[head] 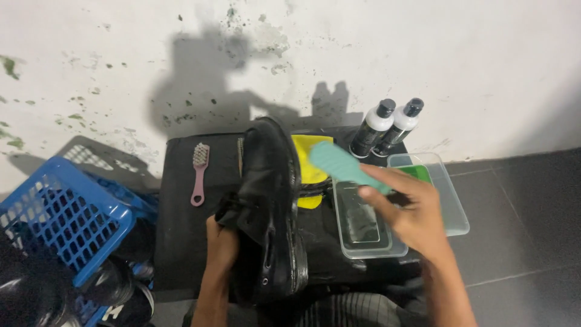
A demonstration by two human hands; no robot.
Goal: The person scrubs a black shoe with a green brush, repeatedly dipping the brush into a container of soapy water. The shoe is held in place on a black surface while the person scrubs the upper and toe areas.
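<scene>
Black leather shoe (pixel 269 200), seemingly stiff and wet-slick, is gripped inside by the left hand (pixel 221 245); a teal brush (pixel 348 168) is clasped in the right hand (pixel 411 212).

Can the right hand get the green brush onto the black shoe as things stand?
Probably yes. The right hand holds the green brush just beside the black shoe, which the left hand holds up; nothing sits between them.
</scene>
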